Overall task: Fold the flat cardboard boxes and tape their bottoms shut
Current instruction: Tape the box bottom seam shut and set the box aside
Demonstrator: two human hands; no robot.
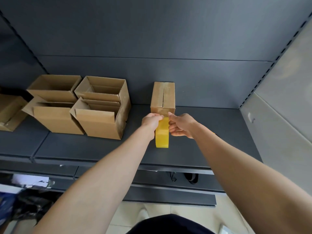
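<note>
Pinching yellow tape roll (162,136) between left hand (150,121) and right hand (181,125) fingers (171,127) at cardboard box (163,97) edge, to seal seam.

A closed cardboard box (163,97) stands on a dark shelf (211,132), flap seam up. Just in front of the box, the left hand (151,120) pinches the loose end of a yellow tape roll (162,135) at the box's near face, and the right hand (181,124) grips the roll. Left of the box stand several open boxes (101,107).
</note>
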